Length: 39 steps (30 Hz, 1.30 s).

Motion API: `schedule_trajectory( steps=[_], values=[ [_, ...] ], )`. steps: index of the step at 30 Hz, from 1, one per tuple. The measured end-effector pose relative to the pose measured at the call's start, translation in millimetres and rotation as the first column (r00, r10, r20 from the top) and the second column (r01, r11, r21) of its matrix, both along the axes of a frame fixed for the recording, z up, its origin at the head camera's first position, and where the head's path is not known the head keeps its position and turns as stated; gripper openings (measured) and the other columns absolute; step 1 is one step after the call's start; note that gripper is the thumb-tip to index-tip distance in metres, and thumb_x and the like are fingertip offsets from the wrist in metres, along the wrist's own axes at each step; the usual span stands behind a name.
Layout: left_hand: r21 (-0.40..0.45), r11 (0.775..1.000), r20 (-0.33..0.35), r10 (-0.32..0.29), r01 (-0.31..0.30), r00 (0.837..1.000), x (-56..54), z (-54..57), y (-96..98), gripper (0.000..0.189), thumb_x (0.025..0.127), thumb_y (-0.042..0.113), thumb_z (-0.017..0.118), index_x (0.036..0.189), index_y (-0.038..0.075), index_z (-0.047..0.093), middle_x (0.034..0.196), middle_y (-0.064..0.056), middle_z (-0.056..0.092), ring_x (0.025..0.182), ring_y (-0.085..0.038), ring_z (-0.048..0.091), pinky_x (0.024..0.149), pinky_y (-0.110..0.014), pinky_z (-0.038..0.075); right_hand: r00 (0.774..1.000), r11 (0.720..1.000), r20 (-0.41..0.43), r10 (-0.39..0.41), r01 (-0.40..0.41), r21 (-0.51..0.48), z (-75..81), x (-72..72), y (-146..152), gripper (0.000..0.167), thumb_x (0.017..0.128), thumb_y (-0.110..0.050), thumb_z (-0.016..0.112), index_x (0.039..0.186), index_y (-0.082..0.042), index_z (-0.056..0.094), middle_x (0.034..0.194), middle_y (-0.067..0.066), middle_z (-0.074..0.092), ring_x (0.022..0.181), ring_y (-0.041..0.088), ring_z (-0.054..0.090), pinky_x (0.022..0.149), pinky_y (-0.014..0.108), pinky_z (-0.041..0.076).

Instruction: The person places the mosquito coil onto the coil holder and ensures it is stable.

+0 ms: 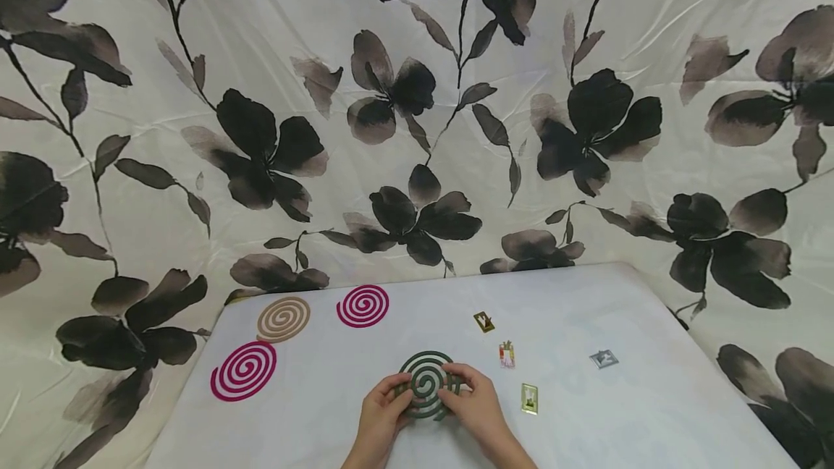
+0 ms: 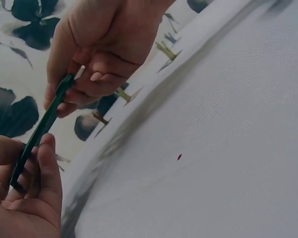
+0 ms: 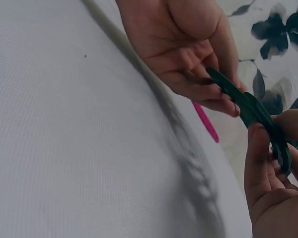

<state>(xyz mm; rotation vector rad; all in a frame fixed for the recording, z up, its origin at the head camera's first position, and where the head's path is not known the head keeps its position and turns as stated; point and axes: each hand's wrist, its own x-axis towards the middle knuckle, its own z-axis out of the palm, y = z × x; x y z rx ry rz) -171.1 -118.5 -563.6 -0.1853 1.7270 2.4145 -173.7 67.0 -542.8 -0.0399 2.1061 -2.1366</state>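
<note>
A dark green mosquito coil (image 1: 426, 383) is held above the white table, its spiral face toward the head camera. My left hand (image 1: 382, 407) pinches its left side between thumb and fingers. On the opposite side, my right hand (image 1: 482, 405) grips the edge the same way. Both wrist views show the coil edge-on and tilted, with a shadow on the cloth below. In the right wrist view, the edge of the coil (image 3: 260, 111) shows overlapping layers near the middle. Fingertips hide parts of its outer rings.
Two magenta coils (image 1: 244, 372) and a tan coil (image 1: 284, 319) lie on the white table (image 1: 313, 425) at the left. Toward the right are small metal coil stands: gold (image 1: 484, 321), yellowish (image 1: 530, 398) and silver (image 1: 604, 359). A floral curtain (image 1: 417, 129) hangs behind.
</note>
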Motion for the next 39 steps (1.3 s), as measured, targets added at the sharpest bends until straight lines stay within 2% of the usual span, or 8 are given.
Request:
schedule_trajectory(
  steps=[4,9,13,18,22,26,34,39],
  values=[
    [-0.043,0.999,0.003,0.004,-0.004,1.000,-0.9,-1.2,8.1,0.034,0.091,0.002,0.064,0.123,-0.006,0.055,0.108,-0.011,0.067,0.089,-0.018,0.066,0.077,-0.028,0.054,1.000,0.999,0.010,0.000,0.000,0.036,-0.1,2.4,7,0.042,0.084,-0.004,0.072,0.124,0.000,0.060,0.119,0.017,0.058,0.084,0.019,0.066,0.060,0.027,0.054],
    [-0.103,0.995,0.005,0.011,-0.011,1.000,-0.8,-2.3,16.8,0.031,0.089,0.000,0.064,0.119,-0.004,0.058,0.104,-0.010,0.068,0.084,-0.016,0.066,0.074,-0.026,0.054,1.000,0.994,0.006,-0.011,0.011,0.105,-2.2,4.7,15,0.038,0.083,-0.006,0.074,0.120,-0.003,0.064,0.119,0.017,0.060,0.066,0.013,0.061,0.052,0.023,0.050],
    [-0.133,0.991,0.009,0.009,-0.008,1.000,-0.2,-1.8,22.4,0.031,0.088,0.000,0.065,0.118,-0.004,0.060,0.100,-0.010,0.068,0.081,-0.016,0.065,0.073,-0.025,0.054,1.000,0.991,-0.004,-0.028,0.028,0.128,-5.7,6.8,19,0.036,0.082,-0.009,0.075,0.116,-0.004,0.065,0.112,0.014,0.064,0.054,0.008,0.052,0.049,0.022,0.048],
    [-0.145,0.989,-0.005,-0.007,0.007,1.000,0.4,-1.3,27.7,0.030,0.087,0.000,0.066,0.117,-0.003,0.060,0.102,-0.010,0.067,0.085,-0.017,0.064,0.077,-0.027,0.054,0.999,0.990,-0.017,-0.043,0.045,0.132,-9.7,9.3,25,0.033,0.082,-0.009,0.076,0.113,-0.003,0.065,0.095,0.008,0.066,0.049,0.004,0.045,0.048,0.020,0.045],
    [-0.147,0.989,-0.019,-0.020,0.017,1.000,-0.1,-0.5,31.1,0.031,0.088,0.001,0.066,0.118,-0.004,0.060,0.104,-0.011,0.067,0.088,-0.018,0.065,0.078,-0.027,0.054,0.998,0.991,-0.031,-0.051,0.054,0.120,-7.6,10.8,27,0.032,0.082,-0.007,0.076,0.111,0.000,0.065,0.085,0.006,0.065,0.053,0.005,0.048,0.048,0.021,0.046],
    [-0.151,0.988,-0.035,-0.037,0.031,0.999,-2.6,1.1,34.6,0.030,0.088,0.003,0.066,0.117,-0.004,0.060,0.107,-0.012,0.065,0.092,-0.018,0.065,0.079,-0.027,0.054,0.996,0.989,-0.044,-0.076,0.081,0.124,-3.9,10.8,29,0.031,0.081,-0.005,0.076,0.109,0.001,0.065,0.085,0.007,0.065,0.063,0.010,0.056,0.051,0.022,0.048],
    [-0.140,0.989,-0.024,-0.057,0.053,0.998,-3.7,-0.1,40.5,0.029,0.089,0.002,0.066,0.117,-0.003,0.061,0.104,-0.009,0.065,0.090,-0.016,0.064,0.076,-0.026,0.054,0.992,0.976,-0.038,-0.124,0.129,0.176,-5.7,12.9,33,0.033,0.079,-0.005,0.078,0.110,-0.003,0.067,0.109,0.011,0.066,0.099,0.018,0.060,0.075,0.021,0.051],
    [-0.172,0.983,-0.025,-0.076,0.070,0.997,-1.8,-1.5,44.5,0.028,0.088,0.003,0.067,0.115,-0.002,0.063,0.103,-0.008,0.067,0.092,-0.015,0.062,0.076,-0.023,0.053,0.995,0.987,-0.027,-0.100,0.102,0.122,-7.0,17.8,37,0.038,0.078,-0.001,0.077,0.114,0.000,0.065,0.118,0.018,0.062,0.098,0.023,0.064,0.075,0.024,0.053]
  ],
)
